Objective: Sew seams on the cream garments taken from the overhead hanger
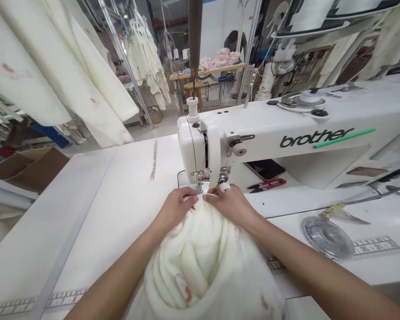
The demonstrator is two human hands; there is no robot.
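A bundle of cream fabric (pixel 216 262) with reddish marks hangs in folds toward me from the needle area of a white sewing machine (pixel 246 129). Close to the presser foot (pixel 202 186), my left hand (pixel 178 206) pinches the fabric's edge from the left. On the other side, my right hand (pixel 230 202) also has its fingers closed on the fabric, just below the needle. The fingertips of both hands nearly meet there. Where the fabric passes under the foot is hard to make out.
Red-handled thread snips (pixel 268 185) and a dark phone (pixel 265 169) lie under the machine arm. To the right are a round clear plastic case (pixel 328 235) and a printed ruler strip (pixel 376 246). Cream garments (pixel 53 66) hang at left above a cardboard box (pixel 30 166). A person (pixel 235 42) sits farther back.
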